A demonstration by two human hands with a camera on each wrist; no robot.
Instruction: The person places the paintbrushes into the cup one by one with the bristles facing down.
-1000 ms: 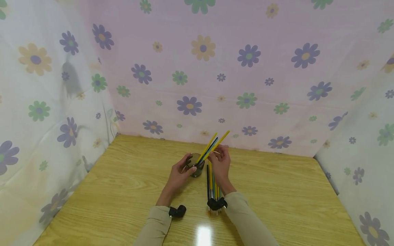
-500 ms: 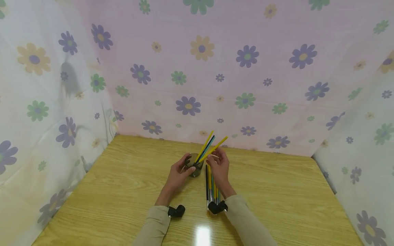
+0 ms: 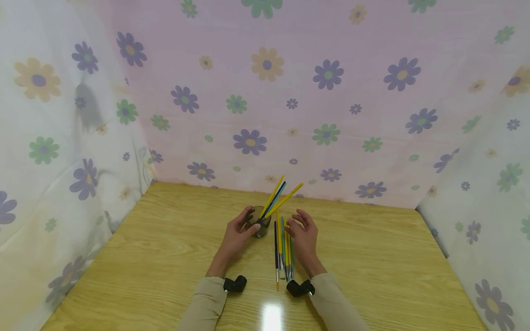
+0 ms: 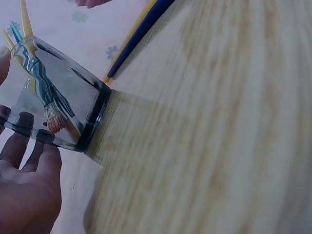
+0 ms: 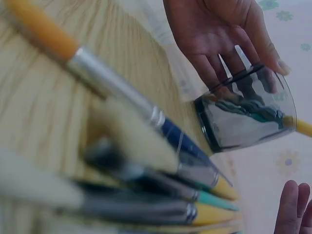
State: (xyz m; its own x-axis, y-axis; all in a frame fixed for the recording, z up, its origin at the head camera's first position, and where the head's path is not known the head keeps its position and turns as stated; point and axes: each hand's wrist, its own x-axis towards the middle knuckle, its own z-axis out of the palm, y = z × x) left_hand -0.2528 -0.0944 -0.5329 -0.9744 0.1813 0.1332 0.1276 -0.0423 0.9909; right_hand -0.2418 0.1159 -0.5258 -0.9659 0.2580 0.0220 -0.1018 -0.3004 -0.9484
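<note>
My left hand [image 3: 234, 237] grips a smoky clear drinking glass [image 3: 261, 233] from its left side, thumb at the front. Several paintbrushes lean in it toward the right, including a yellow-handled brush [image 3: 291, 196]; their bristles [image 4: 55, 120] point down inside the glass [image 4: 78, 92] in the left wrist view. My right hand [image 3: 304, 235] holds nothing. Its loosely bent fingers hover at the right of more paintbrushes [image 3: 276, 246] lying on the table, handles pointing away. Close up in the right wrist view lies a dark blue paintbrush [image 5: 114, 80] with orange bristles.
The wood-patterned table [image 3: 174, 248] has a flowered cloth [image 3: 215, 110] standing along its back and both sides. A black wrist camera [image 3: 301, 288] on the right sleeve sits just beyond the lying brushes' bristle ends.
My right hand has let go of the yellow paintbrush, which now leans in the glass, and has moved right and nearer to me. The left hand keeps its hold on the glass.
</note>
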